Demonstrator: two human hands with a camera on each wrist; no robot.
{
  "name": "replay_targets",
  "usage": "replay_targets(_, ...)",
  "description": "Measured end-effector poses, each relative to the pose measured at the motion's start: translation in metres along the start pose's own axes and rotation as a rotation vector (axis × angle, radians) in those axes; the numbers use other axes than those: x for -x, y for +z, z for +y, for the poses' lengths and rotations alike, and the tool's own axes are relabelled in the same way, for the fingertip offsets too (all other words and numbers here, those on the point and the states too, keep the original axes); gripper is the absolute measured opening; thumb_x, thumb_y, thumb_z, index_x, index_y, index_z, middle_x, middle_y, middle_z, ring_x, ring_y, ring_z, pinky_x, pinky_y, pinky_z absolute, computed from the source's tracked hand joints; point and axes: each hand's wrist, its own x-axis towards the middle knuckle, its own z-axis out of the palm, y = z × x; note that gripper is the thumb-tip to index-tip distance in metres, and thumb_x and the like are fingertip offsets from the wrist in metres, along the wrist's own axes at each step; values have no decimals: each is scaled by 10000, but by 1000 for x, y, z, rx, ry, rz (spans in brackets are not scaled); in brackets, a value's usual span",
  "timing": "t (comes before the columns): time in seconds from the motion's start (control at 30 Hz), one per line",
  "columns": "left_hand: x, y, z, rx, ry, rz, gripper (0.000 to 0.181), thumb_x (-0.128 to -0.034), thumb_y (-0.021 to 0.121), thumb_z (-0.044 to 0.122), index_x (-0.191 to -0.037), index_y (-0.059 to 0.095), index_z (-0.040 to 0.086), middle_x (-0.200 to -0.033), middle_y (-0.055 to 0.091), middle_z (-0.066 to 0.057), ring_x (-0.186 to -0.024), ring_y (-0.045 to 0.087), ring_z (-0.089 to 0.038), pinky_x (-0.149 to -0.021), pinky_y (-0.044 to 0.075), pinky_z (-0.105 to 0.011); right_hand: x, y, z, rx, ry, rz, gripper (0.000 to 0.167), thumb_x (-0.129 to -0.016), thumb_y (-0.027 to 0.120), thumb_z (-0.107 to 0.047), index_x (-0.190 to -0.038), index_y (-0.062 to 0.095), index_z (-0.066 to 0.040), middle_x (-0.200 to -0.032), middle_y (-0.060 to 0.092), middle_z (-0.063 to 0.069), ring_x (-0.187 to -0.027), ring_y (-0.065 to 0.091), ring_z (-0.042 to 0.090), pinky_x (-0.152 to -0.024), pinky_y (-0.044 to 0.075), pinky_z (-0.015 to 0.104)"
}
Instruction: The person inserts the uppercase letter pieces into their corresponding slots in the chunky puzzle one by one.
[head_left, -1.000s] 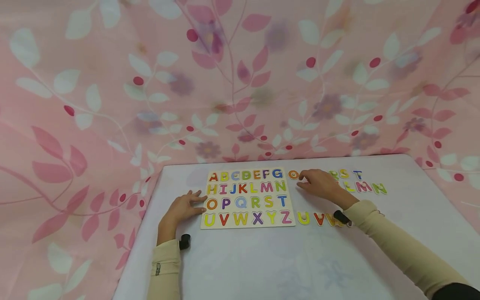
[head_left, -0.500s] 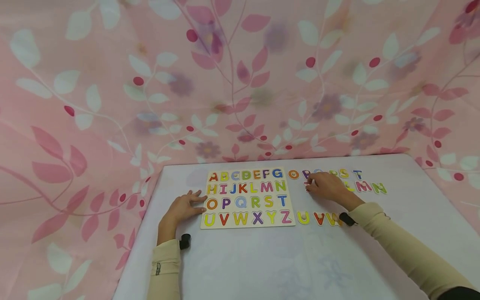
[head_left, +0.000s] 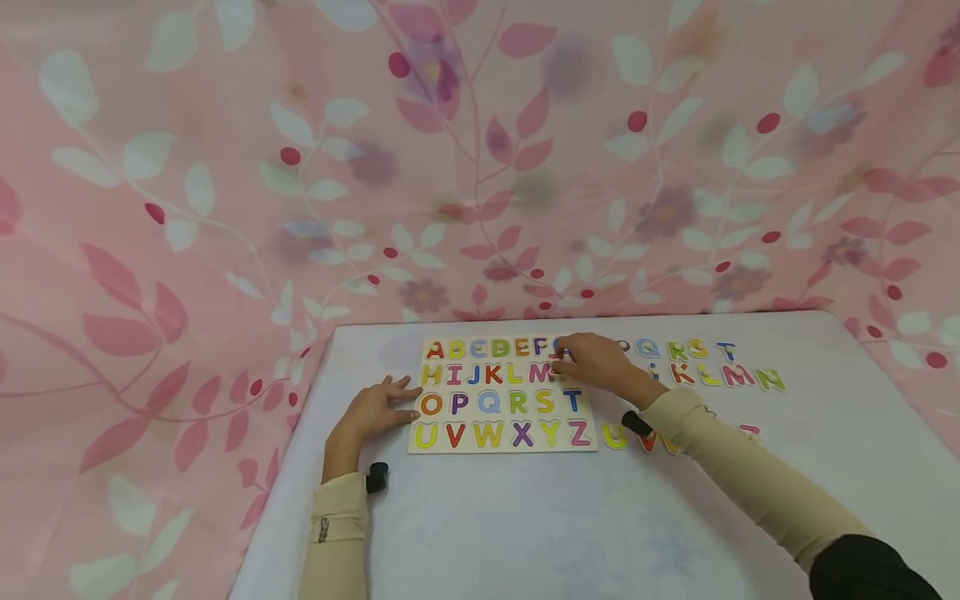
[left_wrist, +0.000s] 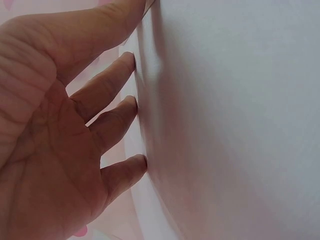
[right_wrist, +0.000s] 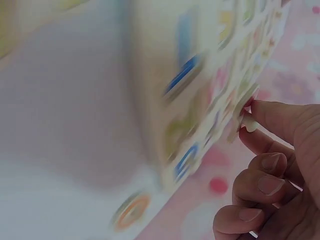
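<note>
A wooden alphabet puzzle board (head_left: pixel 507 437) lies flat on the white-covered table. My left hand (head_left: pixel 375 410) rests at its left edge, thumb and fingers mostly straight and spread; the left wrist view shows the fingertips (left_wrist: pixel 129 106) against the table surface. Over the board's upper right corner is my right hand (head_left: pixel 596 362), covering part of the G and N. Between thumb and index finger it pinches a small letter puzzle piece (right_wrist: pixel 245 117), whose letter I cannot read. The other fingers of this hand are curled.
Loose letter pieces lie in rows right of the board, among them a light blue Q (head_left: pixel 647 348), a red K (head_left: pixel 679 373) and a yellow U (head_left: pixel 613 436). The right sleeve hides part of the lowest row. A pink floral curtain (head_left: pixel 480 167) hangs behind the table.
My right hand has gone from the loose O to the row below it, then left over the board with a piece pinched. The left hand keeps its place; the head view has shifted slightly.
</note>
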Motion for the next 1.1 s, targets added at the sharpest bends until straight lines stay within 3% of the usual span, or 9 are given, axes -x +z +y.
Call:
replay_targets(0.33, 0, 0, 1, -3, -15, 4, 530, -828, 802, 268, -1322, 646, 154, -1493, 453, -82, -1447, 248, -383, -1136, 200, -597, -56, 35, -61, -40, -101, -20, 171, -923, 688, -369, -924, 661, -200, -764, 580, -72, -676, 513, 127, -563, 386, 273)
replay_targets(0.57, 1, -1, 3, 6, 1, 8, 526, -822, 809, 244, -1313, 652, 135, -1479, 466, -103, -1436, 265, -401, -1123, 213, -615, -82, 51, -96, -63, -126, -54, 173, -938, 672, -360, -901, 646, -192, -770, 585, -69, -699, 531, 125, -580, 392, 276)
replay_targets(0.9, 0, 0, 3, 9, 10, 23, 516, -815, 815, 245, -1299, 665, 147, -1464, 483, -102, -1428, 283, -402, -1122, 244, -592, -98, 65, -116, -13, -182, -19, 190, -941, 667, -344, -826, 627, -197, -735, 575, -69, -646, 523, 110, -509, 382, 255)
replay_targets(1.1, 1, 0, 2, 12, 3, 29, 514, -811, 820, 239, -1295, 668, 151, -1460, 488, -105, -1425, 286, -405, -1124, 246, -585, -101, 72, -120, 16, -189, -29, 181, -930, 678, -359, -845, 623, -209, -753, 579, -89, -659, 525, 101, -541, 401, 265)
